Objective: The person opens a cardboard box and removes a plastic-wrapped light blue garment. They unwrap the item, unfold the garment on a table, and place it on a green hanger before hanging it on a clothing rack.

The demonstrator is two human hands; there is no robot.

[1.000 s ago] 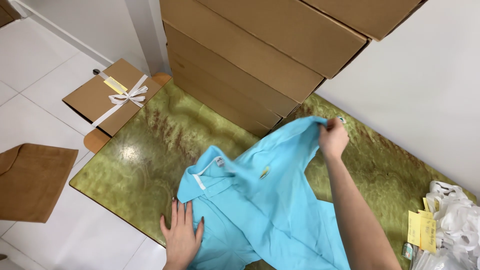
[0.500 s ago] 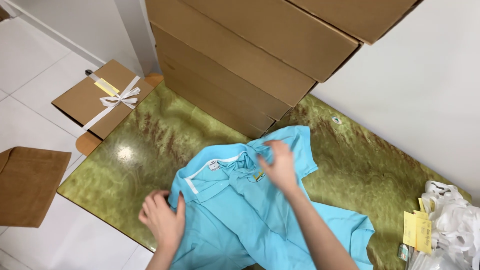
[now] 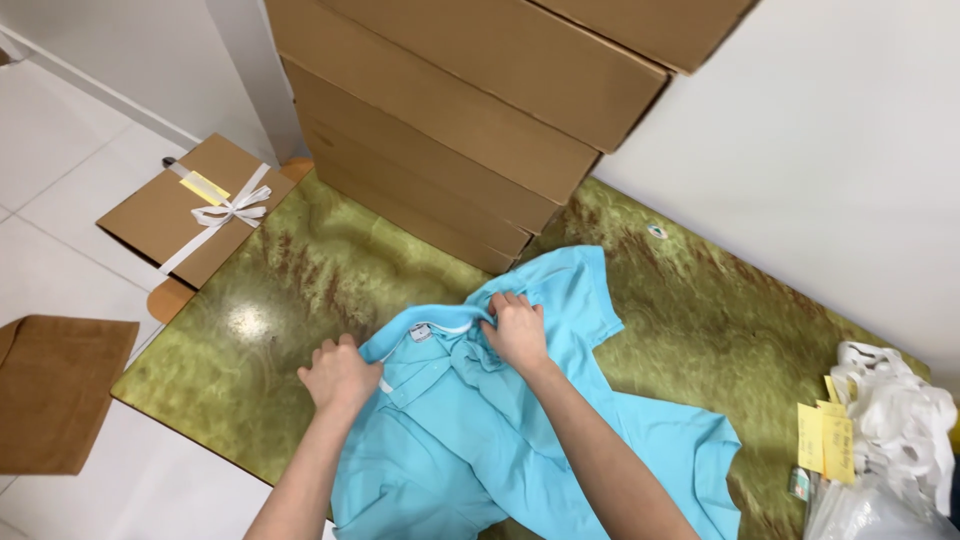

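Observation:
A light blue polo shirt lies spread on a glossy green marbled table, collar toward the far side. My left hand is closed on the shirt's left shoulder, next to the collar. My right hand grips the fabric at the right end of the collar. One short sleeve sticks out beyond my right hand toward the boxes.
A stack of brown cardboard boxes stands at the table's far edge. A flat box tied with white ribbon lies at the left corner. Brown paper lies on the floor. White plastic bags and yellow tags are at the right.
My right hand has come back from the far sleeve to the collar. My left hand has moved up from the shirt's lower edge to the shoulder. The shirt has shifted left.

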